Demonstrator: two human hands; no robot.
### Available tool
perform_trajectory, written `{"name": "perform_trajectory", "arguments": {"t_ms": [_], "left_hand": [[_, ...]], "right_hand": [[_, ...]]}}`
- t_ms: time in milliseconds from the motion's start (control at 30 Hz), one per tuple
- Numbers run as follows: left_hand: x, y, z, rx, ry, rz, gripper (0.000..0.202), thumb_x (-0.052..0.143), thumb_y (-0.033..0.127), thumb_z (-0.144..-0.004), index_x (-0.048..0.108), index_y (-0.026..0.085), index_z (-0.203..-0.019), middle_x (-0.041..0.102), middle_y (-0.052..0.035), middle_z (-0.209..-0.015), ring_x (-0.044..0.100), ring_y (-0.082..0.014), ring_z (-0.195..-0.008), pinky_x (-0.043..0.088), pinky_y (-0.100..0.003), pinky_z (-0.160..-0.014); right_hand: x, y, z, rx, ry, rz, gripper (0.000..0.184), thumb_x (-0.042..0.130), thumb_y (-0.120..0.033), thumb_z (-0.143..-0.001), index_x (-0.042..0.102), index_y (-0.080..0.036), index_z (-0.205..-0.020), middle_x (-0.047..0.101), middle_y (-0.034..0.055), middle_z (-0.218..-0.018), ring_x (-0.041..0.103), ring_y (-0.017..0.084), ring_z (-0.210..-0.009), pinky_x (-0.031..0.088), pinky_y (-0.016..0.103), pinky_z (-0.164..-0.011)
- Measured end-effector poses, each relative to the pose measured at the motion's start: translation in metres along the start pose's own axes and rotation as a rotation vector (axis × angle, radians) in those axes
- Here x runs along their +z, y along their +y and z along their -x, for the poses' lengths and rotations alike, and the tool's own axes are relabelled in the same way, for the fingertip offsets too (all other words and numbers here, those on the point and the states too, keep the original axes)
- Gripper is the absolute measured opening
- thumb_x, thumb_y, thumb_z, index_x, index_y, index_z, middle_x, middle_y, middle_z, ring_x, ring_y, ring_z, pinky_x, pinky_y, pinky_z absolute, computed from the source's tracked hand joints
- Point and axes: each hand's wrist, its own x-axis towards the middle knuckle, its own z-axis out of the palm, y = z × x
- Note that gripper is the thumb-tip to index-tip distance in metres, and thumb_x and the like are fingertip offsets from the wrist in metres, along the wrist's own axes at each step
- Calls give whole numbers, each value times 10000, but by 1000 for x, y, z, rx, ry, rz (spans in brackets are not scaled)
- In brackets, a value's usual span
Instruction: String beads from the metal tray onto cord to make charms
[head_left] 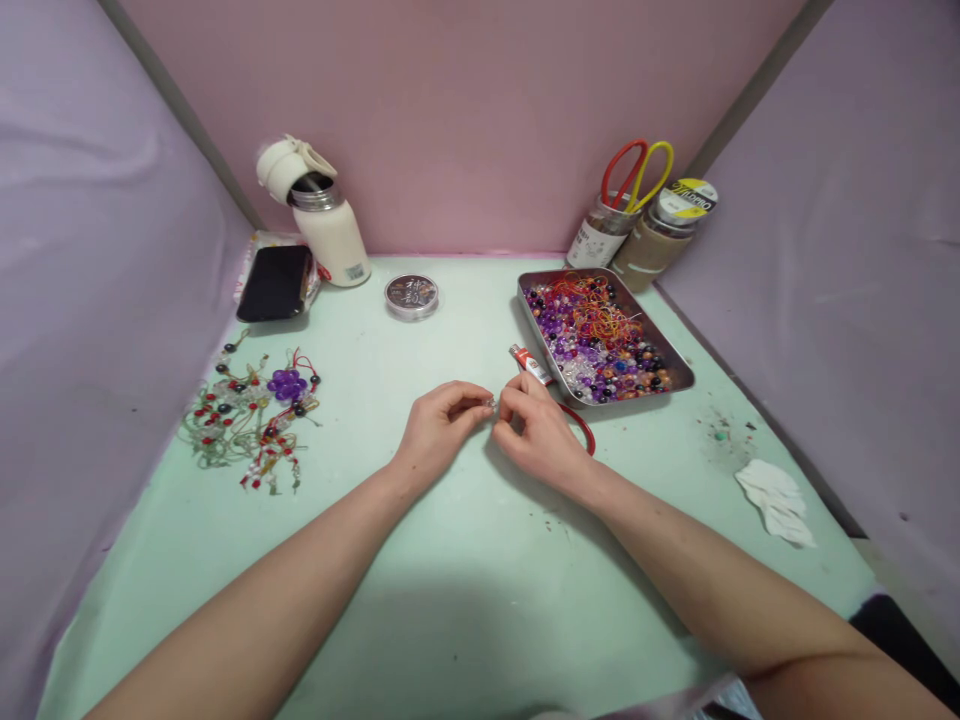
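My left hand [446,420] is closed in a pinch on small clear beads [491,403], just above the middle of the table. Touching or almost touching them from the other side is my right hand [534,425], its fingers curled together; what they grip is too small to make out. Behind the right hand lies a red lighter [529,363], partly covered by the fingers. A red loop handle [583,428] shows beside the right wrist, the rest hidden under the hand. To the right stands a metal tray [686,378] full of purple, black, clear and orange beads with tangled cords.
At left lie beaded strings [225,410] with a purple bead flower [287,384]. Behind are a phone [274,284], an open white bottle [330,235] and a round spool [412,296]. Two jars [596,240], one with looped handles, stand back right; a crumpled tissue [775,500] lies right.
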Motion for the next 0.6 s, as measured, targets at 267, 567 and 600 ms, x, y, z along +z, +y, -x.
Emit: {"name": "perform_trajectory", "arguments": {"t_ms": [267, 567, 600], "left_hand": [[1, -3, 0, -14, 2, 14, 130, 665, 232, -737, 690, 172, -849, 704, -54, -876, 648, -175, -818, 511, -314, -791], [0, 2, 0, -65, 34, 39, 143, 683, 227, -715, 674, 172, -846, 709, -32, -865, 656, -160, -809, 517, -306, -805], [0, 1, 1, -67, 37, 55, 153, 686, 233, -714, 665, 175, -855, 708, -29, -871, 658, -159, -814, 518, -308, -809]], "right_hand": [[-2, -2, -1, 24, 1, 1, 156, 503, -116, -768, 421, -199, -663, 440, 16, -808, 471, 166, -803, 376, 290, -712], [-1, 1, -1, 41, -2, -8, 133, 495, -153, -829, 463, -199, -709, 517, 8, -778, 494, 147, -740, 365, 273, -674], [-1, 1, 0, 46, 0, -13, 132, 496, -161, -836, 469, -199, -712, 528, 6, -768, 497, 144, -724, 365, 271, -668]]}}
